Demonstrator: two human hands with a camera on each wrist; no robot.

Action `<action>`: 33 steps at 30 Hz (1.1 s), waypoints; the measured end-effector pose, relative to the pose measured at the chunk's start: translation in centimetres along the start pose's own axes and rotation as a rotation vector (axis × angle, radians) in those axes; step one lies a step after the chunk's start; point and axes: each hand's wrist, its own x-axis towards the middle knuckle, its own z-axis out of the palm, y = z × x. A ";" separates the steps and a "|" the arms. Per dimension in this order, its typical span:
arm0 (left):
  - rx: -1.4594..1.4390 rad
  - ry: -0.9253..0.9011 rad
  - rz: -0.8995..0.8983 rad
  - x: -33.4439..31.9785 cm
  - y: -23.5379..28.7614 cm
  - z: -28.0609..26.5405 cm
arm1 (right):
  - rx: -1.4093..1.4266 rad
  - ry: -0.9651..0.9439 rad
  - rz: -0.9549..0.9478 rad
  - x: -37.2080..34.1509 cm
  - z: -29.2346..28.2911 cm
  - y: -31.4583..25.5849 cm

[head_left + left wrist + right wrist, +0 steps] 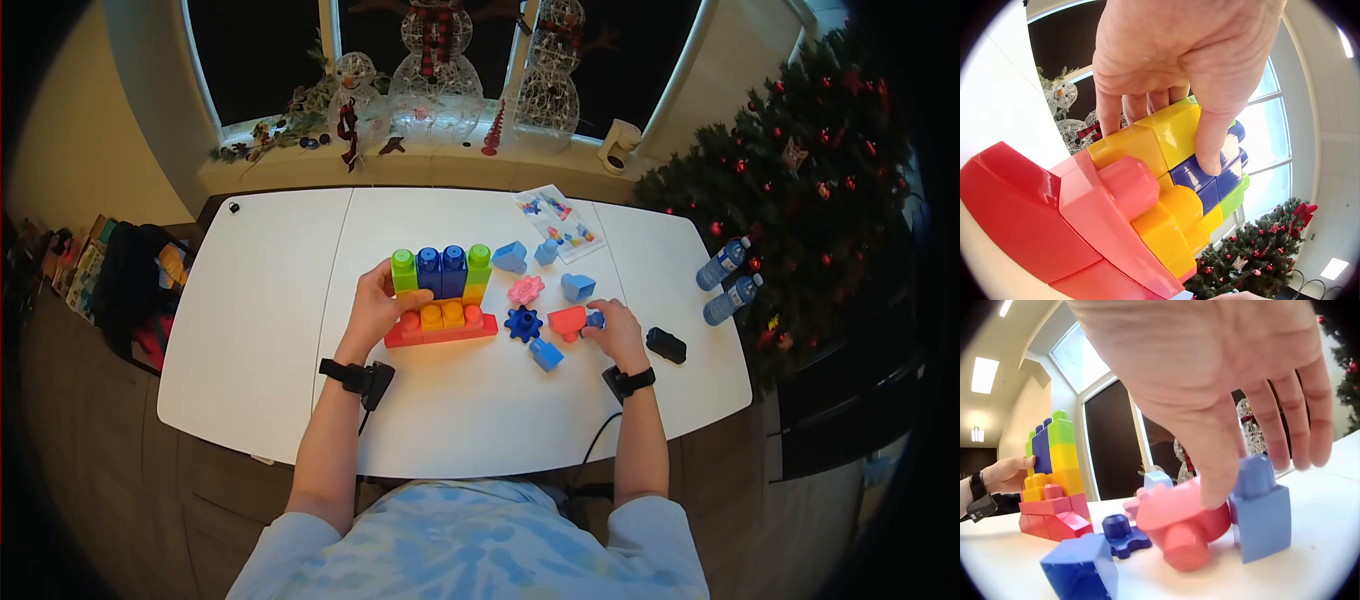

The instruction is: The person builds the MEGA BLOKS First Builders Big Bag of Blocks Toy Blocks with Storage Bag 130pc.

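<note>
On the table stands a toy block build (441,334) with a red base, yellow and dark blue rows and green tops. My left hand (372,308) grips its left side, thumb across the front of the dark blue blocks (1194,172) and fingers behind. At the right, my right hand (622,332) pinches a small light blue block (1262,522) from above, its thumb between that block and a rounded red block (1185,540). A dark blue gear piece (523,323), a pink gear piece (525,290) and another blue block (545,354) lie beside the red one.
More light blue blocks (510,257) lie farther back, near a printed picture sheet (560,225). A black object (666,345) lies right of my right hand. Two water bottles (733,300) are at the table's right edge, by a decorated tree (800,170).
</note>
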 end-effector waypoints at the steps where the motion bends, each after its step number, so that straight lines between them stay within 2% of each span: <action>1: -0.008 -0.001 -0.011 0.0 0.1 0.0 | -0.036 -0.089 0.020 0.3 1.2 1.1; 2: -0.010 0.003 -0.007 0.0 0.1 0.0 | -0.072 -0.177 0.039 0.6 1.5 1.1; 3: 0.006 -0.005 -0.018 0.1 0.1 0.0 | -0.074 -0.174 0.030 1.0 1.5 1.3; 5: 0.026 -0.001 -0.025 0.0 0.4 -0.1 | 0.135 -0.058 0.095 1.3 0.1 -0.2; 6: 0.092 0.005 0.008 -0.1 0.6 0.0 | 0.140 -0.057 0.086 1.7 -0.9 -1.2; 8: 0.165 0.009 0.046 -0.2 0.9 0.0 | 0.429 0.089 0.040 2.9 -4.2 -5.3; 10: 0.070 0.072 0.131 -0.1 1.0 0.0 | 0.636 0.162 -0.237 3.7 -6.6 -10.0; 14: 0.039 0.056 0.140 0.1 2.5 0.1 | 0.703 0.012 -0.563 5.3 -8.4 -18.5; 20: 0.089 0.036 0.172 0.5 3.0 0.0 | 0.589 -0.055 -0.813 8.1 -4.1 -23.5; 21: 0.083 0.040 0.168 0.5 3.0 0.0 | 0.585 -0.133 -0.764 8.1 -3.9 -23.6; 24: 0.072 0.041 0.177 0.6 2.8 0.1 | 0.567 -0.156 -0.735 8.0 -3.2 -23.6; 33: 0.078 0.037 0.188 0.6 2.6 -0.1 | 0.517 -0.125 -0.723 7.2 -3.2 -23.7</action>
